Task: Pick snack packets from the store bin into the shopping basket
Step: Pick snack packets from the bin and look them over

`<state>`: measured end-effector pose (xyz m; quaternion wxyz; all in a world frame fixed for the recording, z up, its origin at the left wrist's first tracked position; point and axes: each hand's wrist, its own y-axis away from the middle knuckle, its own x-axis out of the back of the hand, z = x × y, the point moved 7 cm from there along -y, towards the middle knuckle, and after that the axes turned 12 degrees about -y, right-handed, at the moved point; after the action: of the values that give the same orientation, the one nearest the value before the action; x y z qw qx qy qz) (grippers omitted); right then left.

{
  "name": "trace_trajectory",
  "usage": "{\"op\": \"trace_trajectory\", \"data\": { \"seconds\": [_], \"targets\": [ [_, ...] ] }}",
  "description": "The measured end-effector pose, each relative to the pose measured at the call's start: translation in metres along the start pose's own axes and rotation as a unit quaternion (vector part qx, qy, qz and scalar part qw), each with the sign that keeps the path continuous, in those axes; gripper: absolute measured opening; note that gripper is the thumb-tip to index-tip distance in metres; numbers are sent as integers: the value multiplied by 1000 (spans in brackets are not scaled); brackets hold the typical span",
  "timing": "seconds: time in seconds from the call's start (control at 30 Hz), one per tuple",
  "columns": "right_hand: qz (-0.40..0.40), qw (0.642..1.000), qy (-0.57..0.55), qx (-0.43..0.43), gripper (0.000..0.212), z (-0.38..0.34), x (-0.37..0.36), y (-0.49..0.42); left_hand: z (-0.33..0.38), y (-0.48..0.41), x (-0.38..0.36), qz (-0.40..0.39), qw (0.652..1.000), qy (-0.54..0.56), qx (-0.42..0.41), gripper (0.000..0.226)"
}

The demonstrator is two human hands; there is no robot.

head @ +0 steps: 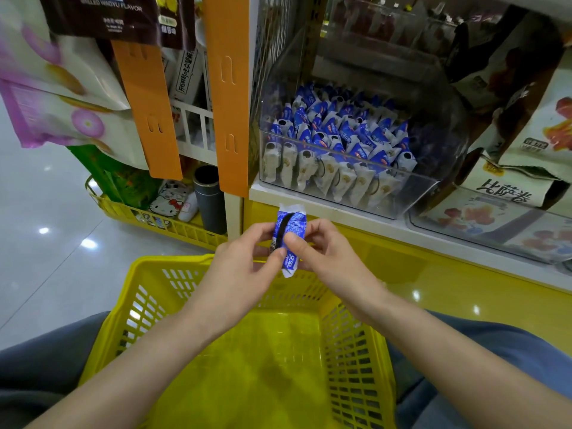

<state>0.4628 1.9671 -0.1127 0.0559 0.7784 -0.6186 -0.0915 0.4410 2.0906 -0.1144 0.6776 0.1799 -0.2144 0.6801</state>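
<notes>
A blue and white snack packet (291, 232) is held upright between both hands, above the far rim of the yellow shopping basket (154, 308). My left hand (244, 270) pinches its left edge, and my right hand (322, 252) pinches its right side with the thumb across the front. The basket sits on my lap and nothing shows inside it. The clear store bin (399, 196) stands on the shelf just beyond, packed with several more of the same blue and white packets (337, 140).
Orange hanging strips (230, 97) and hanging snack bags (52, 88) fill the upper left. A second yellow basket (173, 227) with a dark cylinder stands on the floor at left. Boxed snacks (510, 187) sit to the bin's right, above a yellow shelf front (448, 274).
</notes>
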Motion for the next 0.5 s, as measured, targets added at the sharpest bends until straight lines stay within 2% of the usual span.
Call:
{"op": "trace_trajectory", "data": {
  "seconds": [0.1, 0.2, 0.4, 0.5],
  "targets": [
    [-8, 1000, 0, 6, 29, 1, -1, -2, -3, 1, -4, -17, 1000, 11, 13, 33],
    [-24, 1000, 10, 15, 31, 4, -6, -2, -7, 1, -3, -5, 999, -45, 10, 34],
    [-45, 997, 56, 21, 35, 6, -13, -3, 0, 4, 6, 36, 985, -165, -35, 21],
    [-53, 996, 74, 20, 36, 7, -15, -3, 1, 2, 9, 33, 983, -176, -42, 13]
  ]
}}
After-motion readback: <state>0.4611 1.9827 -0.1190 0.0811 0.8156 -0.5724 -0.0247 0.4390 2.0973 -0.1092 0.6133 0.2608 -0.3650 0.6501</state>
